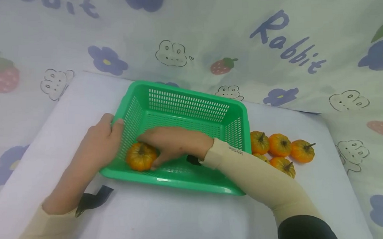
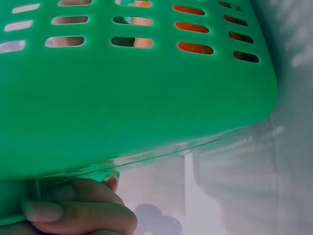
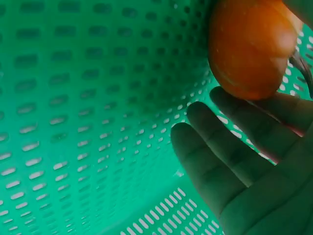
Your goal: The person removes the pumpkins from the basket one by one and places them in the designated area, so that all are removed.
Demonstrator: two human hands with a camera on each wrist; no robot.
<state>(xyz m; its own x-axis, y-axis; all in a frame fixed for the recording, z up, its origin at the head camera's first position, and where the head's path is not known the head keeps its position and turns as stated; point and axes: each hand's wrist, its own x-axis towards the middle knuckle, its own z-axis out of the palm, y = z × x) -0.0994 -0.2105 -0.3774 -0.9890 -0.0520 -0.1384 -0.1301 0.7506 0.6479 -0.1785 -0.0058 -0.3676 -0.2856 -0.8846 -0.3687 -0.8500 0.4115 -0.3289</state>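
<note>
A green perforated plastic basket [image 1: 187, 105] sits on the white table. My left hand [image 1: 99, 141] grips its left rim; in the left wrist view the curled fingers [image 2: 88, 210] show below the basket wall [image 2: 137, 98]. Inside, at the near left corner, is a small orange pumpkin [image 1: 141, 157]. My right hand [image 1: 173, 139] reaches into the basket and holds this pumpkin between thumb and forefinger. In the right wrist view the pumpkin [image 3: 252, 49] touches the forefinger, while the other fingers [image 3: 210, 161] stretch out beside it.
Several more small pumpkins [image 1: 280, 145] cluster on the table just right of the basket, partly behind my right sleeve [image 1: 247, 167]. A black strap [image 1: 95, 198] hangs by my left wrist. Behind the table rises a printed cloth [image 1: 192, 24] with rabbits, flowers and strawberries.
</note>
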